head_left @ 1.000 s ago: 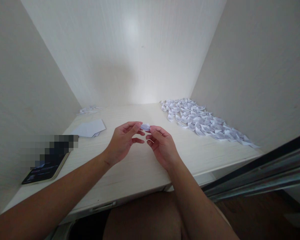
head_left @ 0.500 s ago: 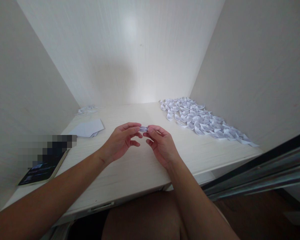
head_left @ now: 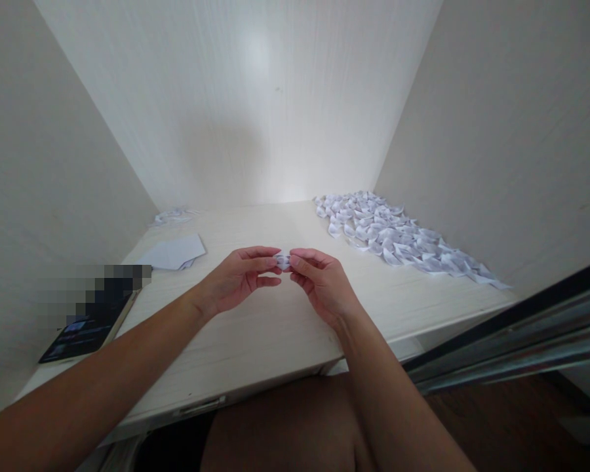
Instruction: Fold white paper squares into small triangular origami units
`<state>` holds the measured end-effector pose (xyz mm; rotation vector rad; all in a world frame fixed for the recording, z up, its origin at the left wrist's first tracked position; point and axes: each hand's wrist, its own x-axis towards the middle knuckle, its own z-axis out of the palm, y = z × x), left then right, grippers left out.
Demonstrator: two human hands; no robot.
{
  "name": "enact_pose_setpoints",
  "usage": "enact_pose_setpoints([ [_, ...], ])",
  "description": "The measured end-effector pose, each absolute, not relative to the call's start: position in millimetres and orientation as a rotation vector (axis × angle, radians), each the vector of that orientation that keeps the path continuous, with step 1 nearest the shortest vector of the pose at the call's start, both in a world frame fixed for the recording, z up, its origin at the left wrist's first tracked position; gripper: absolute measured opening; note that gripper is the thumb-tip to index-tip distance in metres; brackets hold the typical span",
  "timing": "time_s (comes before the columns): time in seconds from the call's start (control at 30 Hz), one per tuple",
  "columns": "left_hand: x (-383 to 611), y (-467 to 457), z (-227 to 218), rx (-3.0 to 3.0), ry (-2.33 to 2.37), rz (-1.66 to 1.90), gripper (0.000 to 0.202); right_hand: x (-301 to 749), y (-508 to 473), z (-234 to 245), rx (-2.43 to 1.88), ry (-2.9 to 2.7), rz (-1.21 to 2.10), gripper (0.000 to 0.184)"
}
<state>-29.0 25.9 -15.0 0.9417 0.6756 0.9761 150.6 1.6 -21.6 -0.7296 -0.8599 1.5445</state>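
Observation:
A small folded piece of white paper [head_left: 283, 261] is pinched between my two hands above the middle of the desk. My left hand [head_left: 240, 274] grips its left end between thumb and fingers, with the lower fingers curled beneath. On the right end, my right hand [head_left: 319, 278] presses with thumb and index finger. The fingertips cover much of the paper, so its full shape is hidden.
Many folded white paper pieces [head_left: 388, 233] lie heaped along the right wall. Flat white sheets [head_left: 177, 252] rest at the left, with thin paper strips [head_left: 174, 215] behind them. A dark-screened tablet [head_left: 91, 331] leans by the left wall, partly pixelated. The desk [head_left: 255, 341] has a front edge near my lap.
The folded paper has turned in my fingers and now shows a broader, crumpled face instead of a thin edge. My fingertips have shifted slightly, and the right hand's lower fingers have curled in.

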Motion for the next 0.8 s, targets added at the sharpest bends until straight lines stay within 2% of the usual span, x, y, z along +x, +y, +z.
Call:
enact_pose_setpoints([
  [0.3,-32,27,-16,1.045,0.668,0.899,0.018,157,0,-19,-0.797,-1.104,1.422,0.025],
  [0.8,-34,30,-18,1.244,0.86,0.824,0.027,163,2,-21,-0.996,-1.24,1.376,0.021],
])
